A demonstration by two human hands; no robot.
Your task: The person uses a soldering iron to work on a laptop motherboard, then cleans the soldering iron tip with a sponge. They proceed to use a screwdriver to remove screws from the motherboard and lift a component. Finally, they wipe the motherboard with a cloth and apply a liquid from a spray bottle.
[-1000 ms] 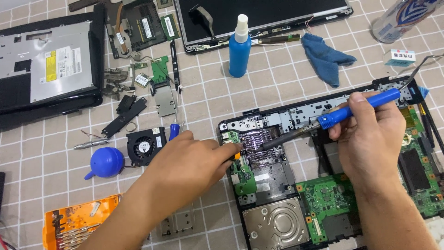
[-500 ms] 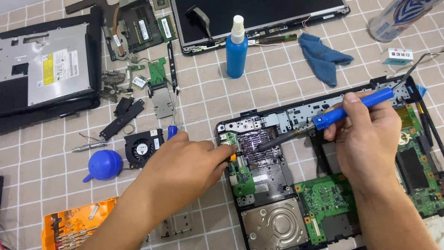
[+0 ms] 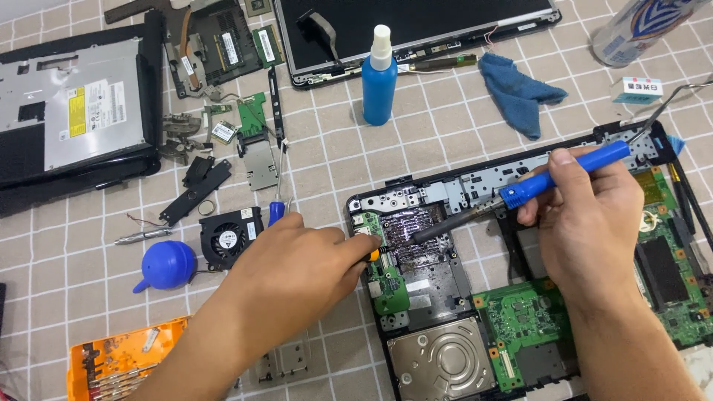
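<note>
Gripping a blue-handled soldering iron (image 3: 564, 172), the right hand (image 3: 587, 223) sat over the opened laptop chassis (image 3: 475, 178), fingers closed round the handle, wrist entering from five o'clock. The iron ran from two o'clock down toward eight o'clock, its dark tip resting on the shiny foil patch (image 3: 416, 223) inside the chassis. The left hand (image 3: 297, 263) reached in from seven o'clock, forearm flat over the checked tablecloth (image 3: 445, 141), fingers curled and pinched at the edge of the small green board (image 3: 386, 278) on the chassis's nine o'clock side; whether anything lay between the fingertips could not be told. The hands were apart, the foil patch between them. A small fan (image 3: 229, 238) and blue bulb blower (image 3: 167, 265) lay at nine o'clock of the left hand. A blue spray bottle (image 3: 379, 78) stood upright at twelve o'clock.
</note>
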